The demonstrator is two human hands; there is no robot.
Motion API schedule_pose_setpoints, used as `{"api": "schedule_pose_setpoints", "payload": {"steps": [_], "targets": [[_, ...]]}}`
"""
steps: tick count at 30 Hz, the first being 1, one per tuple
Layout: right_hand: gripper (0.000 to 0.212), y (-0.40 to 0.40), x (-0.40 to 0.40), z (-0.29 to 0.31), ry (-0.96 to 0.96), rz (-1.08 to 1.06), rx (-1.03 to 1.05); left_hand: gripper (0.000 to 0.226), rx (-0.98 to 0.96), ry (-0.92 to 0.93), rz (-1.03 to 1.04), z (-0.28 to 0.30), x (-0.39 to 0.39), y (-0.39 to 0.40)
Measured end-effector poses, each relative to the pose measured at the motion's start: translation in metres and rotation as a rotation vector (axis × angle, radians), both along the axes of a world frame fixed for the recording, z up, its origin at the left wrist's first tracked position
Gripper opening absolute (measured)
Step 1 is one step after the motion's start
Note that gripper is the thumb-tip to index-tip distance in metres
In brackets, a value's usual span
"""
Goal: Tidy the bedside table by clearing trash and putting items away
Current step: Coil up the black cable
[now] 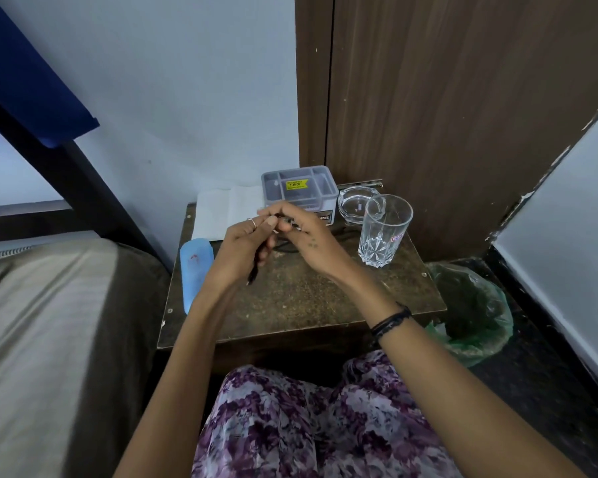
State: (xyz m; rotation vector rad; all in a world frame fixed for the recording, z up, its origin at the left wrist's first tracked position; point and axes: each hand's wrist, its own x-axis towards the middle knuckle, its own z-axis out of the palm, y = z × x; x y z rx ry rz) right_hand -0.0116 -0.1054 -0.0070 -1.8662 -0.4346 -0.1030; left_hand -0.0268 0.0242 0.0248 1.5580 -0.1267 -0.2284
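Mid-step on putting items away: left hand (pixel 247 241) curled round a dark pen (pixel 252 274), right hand (pixel 302 236) pinching its top end, above the bedside table (pixel 301 298). Next, likely dropping it in the grey organiser box (pixel 299 188) behind the hands. Box contents unclear; tumbler (pixel 384 229) and glass ashtray (pixel 354 203) right of the box look empty

Your left hand (pixel 247 243) covers most of the thin dark pen-like object (pixel 252 274), so you cannot tell what it is. Your right hand (pixel 302 236) hides the front label of the grey plastic compartment box (pixel 299 186); the yellow sticker's print is too small to read.
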Motion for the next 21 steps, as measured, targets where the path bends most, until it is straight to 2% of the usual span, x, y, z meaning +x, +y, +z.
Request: {"api": "schedule_pose_setpoints", "payload": {"steps": [3, 6, 10, 13, 17, 21], "targets": [[0.028, 0.008, -0.004, -0.003, 0.108, -0.047, 0.225, 0.028, -0.219, 0.058, -0.061, 0.0, 0.003, -0.007], [0.024, 0.012, -0.007, -0.015, 0.132, -0.14, 0.194, 0.031, -0.394, 0.076, -0.077, 0.002, 0.008, -0.01], [0.02, 0.015, -0.015, -0.033, 0.19, -0.141, 0.176, 0.028, -0.426, 0.051, 0.047, -0.002, 0.021, -0.016], [0.025, 0.014, -0.021, -0.039, 0.196, -0.148, 0.077, 0.019, -0.426, 0.027, 0.183, -0.013, 0.031, -0.023], [0.026, 0.009, -0.025, -0.042, 0.144, -0.191, -0.144, 0.015, -0.308, -0.079, 0.264, -0.031, 0.042, -0.029], [0.018, -0.004, -0.024, -0.029, 0.074, -0.266, -0.257, 0.011, 0.064, -0.252, 0.165, -0.049, 0.046, -0.023]]}}
